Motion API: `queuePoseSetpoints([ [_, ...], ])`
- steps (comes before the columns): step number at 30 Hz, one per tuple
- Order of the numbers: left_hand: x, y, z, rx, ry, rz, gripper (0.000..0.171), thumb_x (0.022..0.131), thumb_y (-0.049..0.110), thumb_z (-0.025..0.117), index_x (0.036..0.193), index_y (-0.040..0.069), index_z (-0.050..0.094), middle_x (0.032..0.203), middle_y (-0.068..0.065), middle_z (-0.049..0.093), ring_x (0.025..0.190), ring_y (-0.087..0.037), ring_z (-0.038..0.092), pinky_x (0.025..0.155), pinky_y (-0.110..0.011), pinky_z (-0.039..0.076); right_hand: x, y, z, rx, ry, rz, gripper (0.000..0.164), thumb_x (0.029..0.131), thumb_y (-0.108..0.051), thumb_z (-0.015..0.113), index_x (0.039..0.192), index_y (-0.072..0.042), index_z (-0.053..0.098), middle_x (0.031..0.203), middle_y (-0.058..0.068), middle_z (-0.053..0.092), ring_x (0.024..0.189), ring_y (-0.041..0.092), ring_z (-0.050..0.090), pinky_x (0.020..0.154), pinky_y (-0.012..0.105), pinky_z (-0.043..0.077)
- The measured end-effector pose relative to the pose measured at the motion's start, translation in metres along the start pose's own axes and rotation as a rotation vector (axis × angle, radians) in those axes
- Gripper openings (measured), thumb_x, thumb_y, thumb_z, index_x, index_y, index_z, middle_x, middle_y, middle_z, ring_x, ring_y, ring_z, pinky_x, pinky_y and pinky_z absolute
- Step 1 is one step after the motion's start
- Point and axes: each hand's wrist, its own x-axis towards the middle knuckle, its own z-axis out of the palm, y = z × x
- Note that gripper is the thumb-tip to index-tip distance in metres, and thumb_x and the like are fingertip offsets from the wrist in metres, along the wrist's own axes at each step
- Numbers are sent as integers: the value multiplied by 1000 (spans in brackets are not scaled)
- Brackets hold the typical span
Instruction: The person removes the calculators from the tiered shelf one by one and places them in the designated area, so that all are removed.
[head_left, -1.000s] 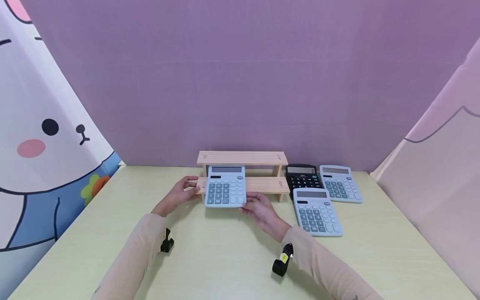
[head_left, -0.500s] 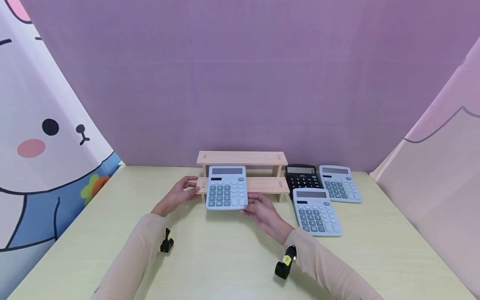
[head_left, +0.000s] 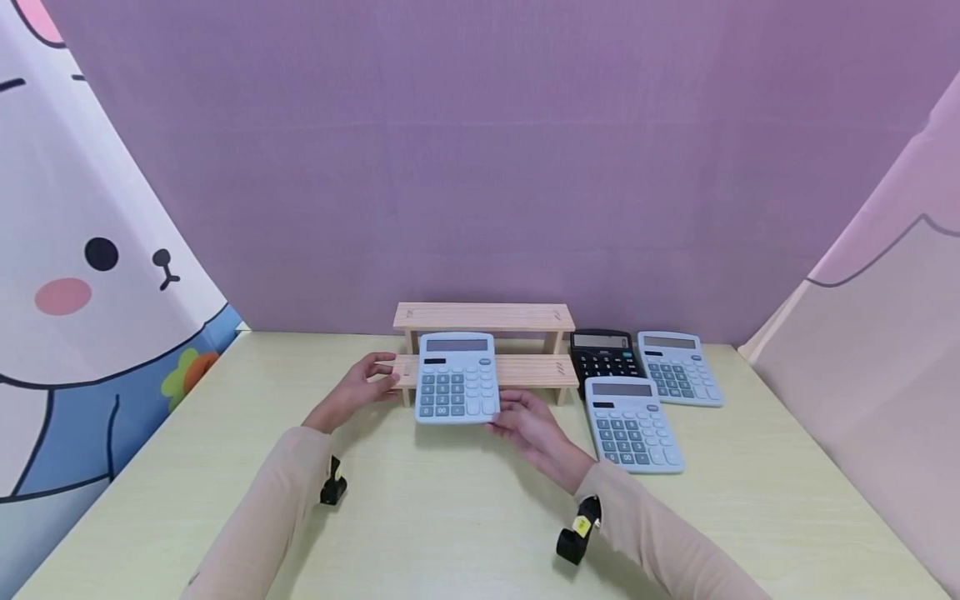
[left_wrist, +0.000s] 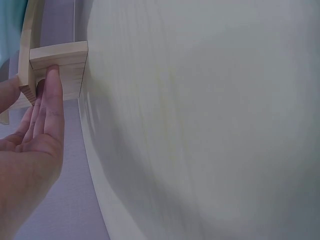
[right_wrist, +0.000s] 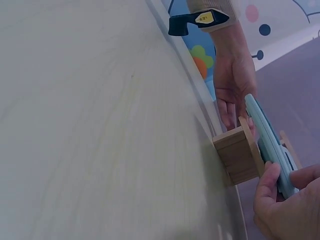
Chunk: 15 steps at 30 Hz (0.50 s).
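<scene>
A two-tier wooden shelf (head_left: 534, 370) stands on the table against the purple backdrop. My left hand (head_left: 357, 392) grips the left end of its lower board; in the left wrist view the thumb is on one face of the board and the fingers (left_wrist: 53, 95) on the other, by the leg. Between thumb and fingers my right hand (head_left: 536, 435) pinches the lower right corner of a light blue calculator (head_left: 459, 385). That calculator tilts face up in front of the lower board, its upper end just below the top board. Seen edge-on in the right wrist view, the calculator (right_wrist: 270, 140) lies close to the board.
Right of the shelf, a black calculator (head_left: 602, 354) and two light blue calculators, one behind (head_left: 681, 368) and one in front (head_left: 634, 425), lie face up close together. The front one overlaps the black one in view. Pale table (head_left: 435, 517) extends toward me.
The calculator in my right hand has shifted slightly to the right and toward me, and the right hand moved with it. My left hand stays on the shelf.
</scene>
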Motion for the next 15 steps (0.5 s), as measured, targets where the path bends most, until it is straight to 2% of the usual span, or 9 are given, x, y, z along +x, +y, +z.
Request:
queuePoseSetpoints([
  [10, 0, 1, -1, 21, 5, -12, 49, 93, 7, 50, 137, 2, 28, 127, -26, 41, 93, -18, 58, 89, -34, 53, -6, -2, -4, 16, -8, 9, 46, 76, 19, 47, 119, 8, 36, 94, 10, 53, 80, 17, 57, 79, 26, 53],
  [15, 0, 0, -1, 26, 2, -12, 50, 93, 7, 50, 137, 1, 27, 127, -26, 40, 94, -18, 58, 92, -37, 52, -10, -4, -9, 0, -6, 10, 47, 77, 19, 48, 121, 8, 35, 98, 12, 53, 82, 17, 57, 82, 28, 52],
])
